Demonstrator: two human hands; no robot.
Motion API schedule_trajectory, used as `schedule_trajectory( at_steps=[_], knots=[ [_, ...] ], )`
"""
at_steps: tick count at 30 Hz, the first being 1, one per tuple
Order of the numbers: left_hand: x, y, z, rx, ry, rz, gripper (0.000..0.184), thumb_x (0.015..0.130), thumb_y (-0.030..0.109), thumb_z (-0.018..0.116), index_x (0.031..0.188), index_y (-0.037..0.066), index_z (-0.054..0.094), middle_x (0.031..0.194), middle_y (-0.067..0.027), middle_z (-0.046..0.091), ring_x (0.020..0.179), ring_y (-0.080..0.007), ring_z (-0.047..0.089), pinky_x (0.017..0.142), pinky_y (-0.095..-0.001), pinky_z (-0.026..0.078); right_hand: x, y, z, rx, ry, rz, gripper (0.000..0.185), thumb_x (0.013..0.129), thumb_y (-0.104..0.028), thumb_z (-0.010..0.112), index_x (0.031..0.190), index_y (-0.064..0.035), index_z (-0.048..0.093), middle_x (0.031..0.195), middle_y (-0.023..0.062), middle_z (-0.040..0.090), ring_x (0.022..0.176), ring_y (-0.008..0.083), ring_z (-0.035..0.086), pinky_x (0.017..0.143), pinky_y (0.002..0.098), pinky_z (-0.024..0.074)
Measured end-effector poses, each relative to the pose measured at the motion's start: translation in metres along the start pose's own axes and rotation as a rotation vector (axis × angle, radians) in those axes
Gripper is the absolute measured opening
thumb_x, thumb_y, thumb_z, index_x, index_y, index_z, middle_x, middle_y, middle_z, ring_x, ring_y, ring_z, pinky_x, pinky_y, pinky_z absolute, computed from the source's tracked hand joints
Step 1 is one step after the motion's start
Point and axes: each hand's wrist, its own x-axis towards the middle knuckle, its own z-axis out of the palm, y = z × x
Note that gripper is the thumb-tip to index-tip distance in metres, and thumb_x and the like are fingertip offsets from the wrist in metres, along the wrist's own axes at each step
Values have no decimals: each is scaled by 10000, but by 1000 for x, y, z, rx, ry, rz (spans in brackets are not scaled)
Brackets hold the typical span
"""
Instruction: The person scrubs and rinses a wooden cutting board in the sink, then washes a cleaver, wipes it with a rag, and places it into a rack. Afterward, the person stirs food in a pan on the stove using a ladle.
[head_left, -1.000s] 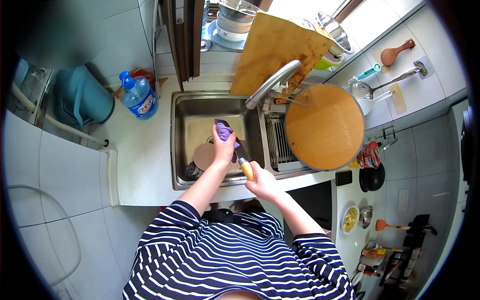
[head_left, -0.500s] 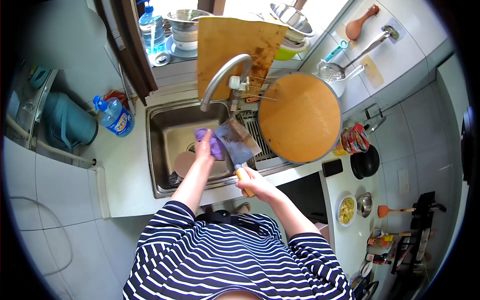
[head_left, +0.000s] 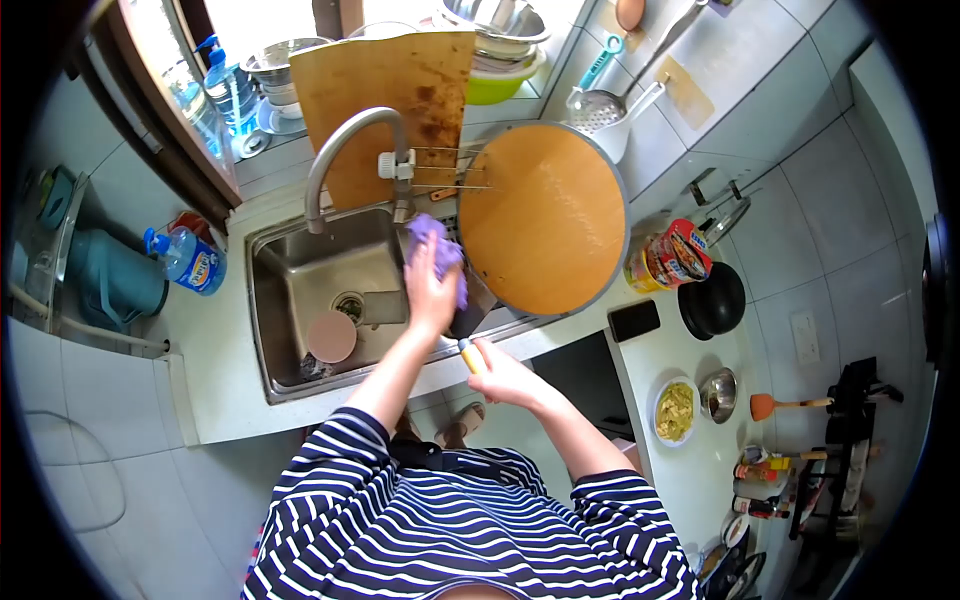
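Observation:
My left hand (head_left: 432,298) is closed on a bunched purple cloth (head_left: 437,258), beside the right edge of the sink. Under the cloth lies the blade of a cleaver (head_left: 474,306), most of it hidden by the cloth and hand. My right hand (head_left: 502,374) grips the cleaver's yellow handle (head_left: 470,358) in front of the counter edge. The steel sink (head_left: 262,330) holds a round pinkish piece (head_left: 331,336) and a dark scrubber (head_left: 316,369). A curved tap (head_left: 352,122) stands over its back.
A round wooden board (head_left: 548,220) leans at the sink's right, and a rectangular board (head_left: 370,90) stands behind the tap. Left of the sink is a blue soap bottle (head_left: 192,262). On the right counter are a phone (head_left: 634,320), a black bowl (head_left: 712,300) and a plate of food (head_left: 677,412).
The purple cloth has come onto the cleaver blade from beside it, covering much of it. The view has shifted, so the sink and boards appear farther left.

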Motion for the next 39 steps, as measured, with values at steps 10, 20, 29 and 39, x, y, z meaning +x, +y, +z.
schedule_trajectory(
  at_steps=[10, 20, 29, 39],
  knots=[
    [-21, 20, 27, 89, -88, 152, 574, 929, 348, 462, 1391, 43, 310, 1387, -216, 356, 1306, -362, 296, 1089, -421, 191, -14, 5, -25, -21, -2, 51, 595, 699, -124, 572, 1238, 30, 372, 754, 129, 543, 491, 164, 522, 449, 293, 434],
    [48, -20, 19, -464, -17, -139, 322, 950, 285, 476, 1122, 20, 536, 1021, -72, 593, 968, -166, 552, 904, -295, 406, -32, -1, 3, -92, 244, -53, 476, 716, -156, 571, 1141, 21, 450, 905, 174, 560, 640, 263, 593, 567, 356, 484],
    [-36, 102, 47, -976, -554, -43, 439, 972, 270, 417, 1351, 57, 356, 1295, -114, 458, 1193, -221, 446, 986, -341, 354, -103, 34, -16, 419, 485, 98, 490, 724, -124, 632, 1148, 43, 452, 763, 56, 530, 485, 108, 497, 440, 242, 417],
    [-237, 234, 146, -411, -910, 790, 442, 843, 88, 539, 1278, 68, 463, 1273, -209, 418, 1192, -389, 381, 1034, -419, 276, -277, 120, 5, 428, 807, 178, 484, 733, -93, 559, 1177, 31, 410, 754, 122, 570, 524, 175, 558, 490, 309, 463]
  ],
)
